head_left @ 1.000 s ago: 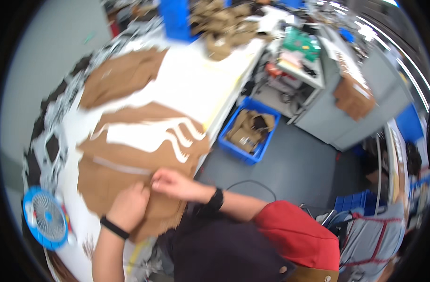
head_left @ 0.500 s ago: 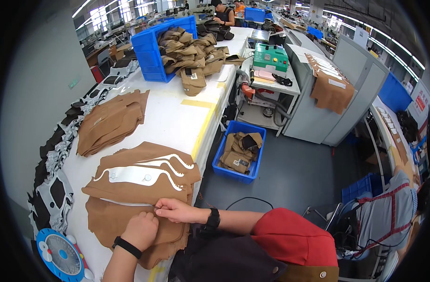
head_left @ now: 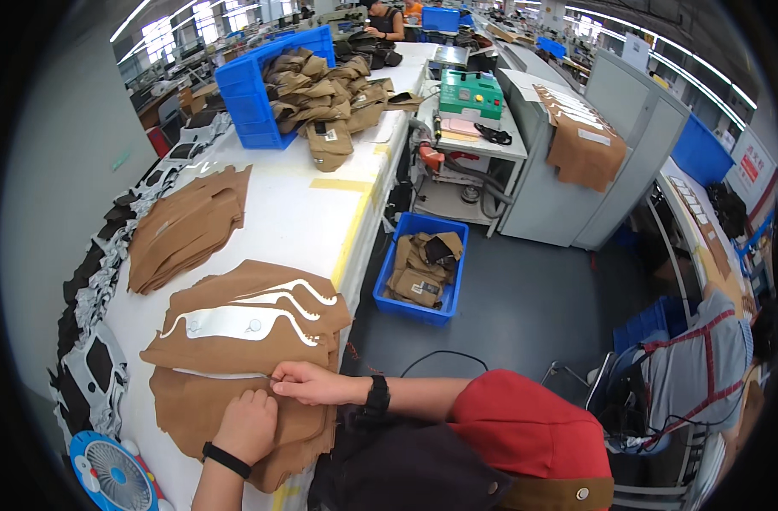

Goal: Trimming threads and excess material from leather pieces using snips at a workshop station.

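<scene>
Brown fabric pieces [head_left: 210, 404] lie stacked on the white table in front of me. Across the upper ones run white shaped strips [head_left: 227, 323] with two round marks and notched right ends. My left hand [head_left: 248, 430] rests on the lower brown fabric, its fingers bent and close together; what lies under the fingertips is hidden. Just above and to its right, my right hand [head_left: 308, 383] is closed in a pinch at the lower edge of the upper piece, where a white sliver shows. Something thin and dark sticks out at its fingertips, too small to name.
Another brown stack [head_left: 189, 226] lies farther up the table, near a tipped blue crate [head_left: 253, 102] spilling brown pouches. A blue-and-white fan [head_left: 112, 473] stands at lower left. A blue bin [head_left: 419, 311] sits on the floor beside a cart with a green machine [head_left: 471, 95].
The view has shifted slightly, so the scene sits a little farther left. Both hands keep nearly the same place on the fabric, with the right still pinching at the edge.
</scene>
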Available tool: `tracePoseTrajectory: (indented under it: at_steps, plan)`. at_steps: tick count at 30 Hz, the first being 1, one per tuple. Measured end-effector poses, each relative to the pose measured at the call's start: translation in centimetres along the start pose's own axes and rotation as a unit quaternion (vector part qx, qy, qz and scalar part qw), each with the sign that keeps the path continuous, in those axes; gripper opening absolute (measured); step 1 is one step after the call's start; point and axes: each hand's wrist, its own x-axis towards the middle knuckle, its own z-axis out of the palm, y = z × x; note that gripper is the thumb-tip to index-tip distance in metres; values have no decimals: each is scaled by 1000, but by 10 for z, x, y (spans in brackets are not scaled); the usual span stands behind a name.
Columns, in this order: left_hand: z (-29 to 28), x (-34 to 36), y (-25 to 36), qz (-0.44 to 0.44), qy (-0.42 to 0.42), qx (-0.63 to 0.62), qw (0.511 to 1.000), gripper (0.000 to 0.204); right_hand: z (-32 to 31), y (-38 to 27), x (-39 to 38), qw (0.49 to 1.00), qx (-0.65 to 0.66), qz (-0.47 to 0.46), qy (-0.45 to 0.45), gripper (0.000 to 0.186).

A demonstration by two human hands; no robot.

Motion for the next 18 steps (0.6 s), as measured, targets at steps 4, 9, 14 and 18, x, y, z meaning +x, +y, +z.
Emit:
tracePoseTrajectory:
  at_steps: [4, 9, 14, 18]
  plan:
    - [5, -3, 3, -26, 31, -13, 999, 11, 0, 6, 3, 1000, -1, -13, 5, 25]
    - [13, -5, 1, -29, 51, -22, 998, 13, -1, 1, 0, 1000, -16, -4, -4, 21]
    - [12, -5, 0, -33, 75, -26, 996, 14, -1, 4, 2, 1000, -26, -13, 3, 22]
    - [10, -5, -2, -38, 83, -55, 994, 13, -1, 3, 0, 1000, -26, -6, 4, 22]
